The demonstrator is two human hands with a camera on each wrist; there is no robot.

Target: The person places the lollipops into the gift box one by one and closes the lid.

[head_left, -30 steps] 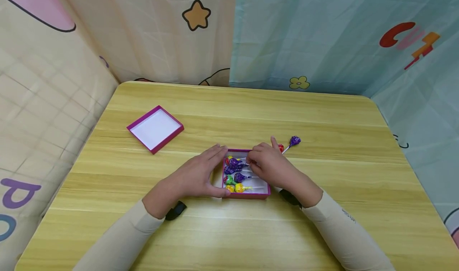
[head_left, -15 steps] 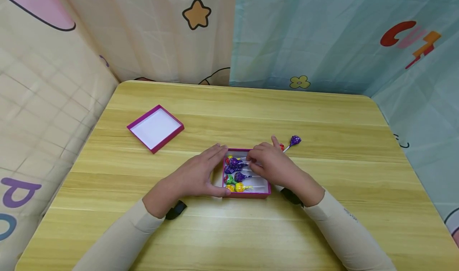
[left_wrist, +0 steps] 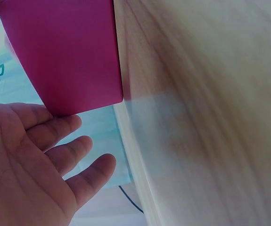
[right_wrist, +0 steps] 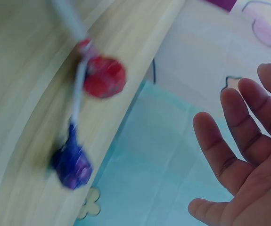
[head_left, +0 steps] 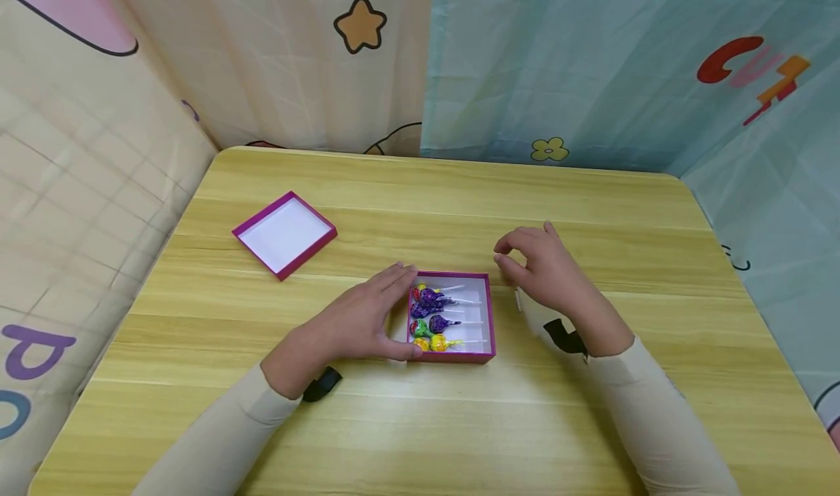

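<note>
The box sits on the table just in front of the person, open at the top, magenta along the rim and white inside. It's got a bunch of lollipops in it, round heads bunched toward the left wall and thin white sticks pointing right. Wrappers are shiny and crinkly: purple ones, a green one with some red, yellow ones near the front wall. Left hand has the left side of the box gripped, thumb at the front corner, fingers at the back one; the wrist view shows that outer wall as smooth and flat. Right hand is let go, fingers loosely bent and apart, just right of the box. By it on the table are a red lollipop and a purple lollipop, a bit blurry, the purple one's stick meeting the red one's neck. Farther left is a shallow magenta lid, white inside facing up. Table has streaky pale wood grain, with creased cartoon-print curtains behind.
</note>
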